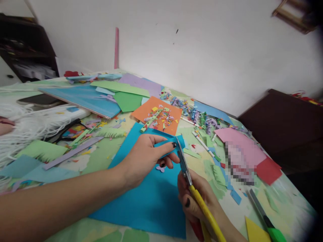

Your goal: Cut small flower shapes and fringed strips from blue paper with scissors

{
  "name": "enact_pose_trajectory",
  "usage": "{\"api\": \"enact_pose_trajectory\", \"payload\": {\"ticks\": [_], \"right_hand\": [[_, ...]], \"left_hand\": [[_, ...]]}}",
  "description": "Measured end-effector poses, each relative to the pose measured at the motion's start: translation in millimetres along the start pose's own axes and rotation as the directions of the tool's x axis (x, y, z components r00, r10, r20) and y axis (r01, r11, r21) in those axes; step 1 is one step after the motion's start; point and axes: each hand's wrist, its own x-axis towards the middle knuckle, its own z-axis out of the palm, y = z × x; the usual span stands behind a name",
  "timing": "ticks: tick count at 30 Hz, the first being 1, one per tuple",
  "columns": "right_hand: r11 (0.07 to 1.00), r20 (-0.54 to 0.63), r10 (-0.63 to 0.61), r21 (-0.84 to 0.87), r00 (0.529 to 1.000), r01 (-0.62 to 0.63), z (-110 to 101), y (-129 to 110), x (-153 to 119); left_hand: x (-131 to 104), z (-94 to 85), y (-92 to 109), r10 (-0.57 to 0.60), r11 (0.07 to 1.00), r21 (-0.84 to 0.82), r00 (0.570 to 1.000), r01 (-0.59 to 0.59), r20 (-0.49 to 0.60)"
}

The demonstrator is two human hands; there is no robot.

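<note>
So I've got a small folded blue paper strip point(169, 139) pinched between the thumb and fingers of my left hand point(145, 156), and my right hand point(208, 198) is curled around the yellow-handled scissors point(184, 165), blades up at the strip's 3 o'clock end. Both hands are over a big blue sheet point(151, 208). Going clockwise from the strip: orange sheet point(141, 112) covered in confetti at 12, curled paper ribbons point(193, 114) at 2, pink sheet point(242, 141) at 3, green-handled blade point(264, 215) at 4. A little purple cutout point(160, 169) sits on the blue sheet at 7, and black-framed glasses point(60, 137) lie at 9 (yep, among the scraps).
</note>
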Motion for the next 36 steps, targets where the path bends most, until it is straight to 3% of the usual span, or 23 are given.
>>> {"api": "enact_pose_trajectory", "payload": {"ticks": [18, 29, 36], "right_hand": [[0.997, -0.003, 0.041, -0.07, 0.999, -0.041, 0.9, -4.4, -0.3], [0.994, 0.041, -0.089, -0.058, 0.995, 0.091, -6.2, 5.3, 3.8], [0.995, 0.08, -0.052, -0.078, 0.995, 0.059, -9.2, 3.5, 2.8]], "left_hand": [[0.7, 0.0, 1.0, 0.002, 1.0, -0.018, 1.0, -0.002, -0.003], [1.1, 0.5, 0.8, -0.011, 1.0, 0.006, 1.0, 0.011, 0.013], [0.2, -0.2, -0.5, -0.004, 0.999, 0.033, 1.0, 0.005, -0.017]]}}
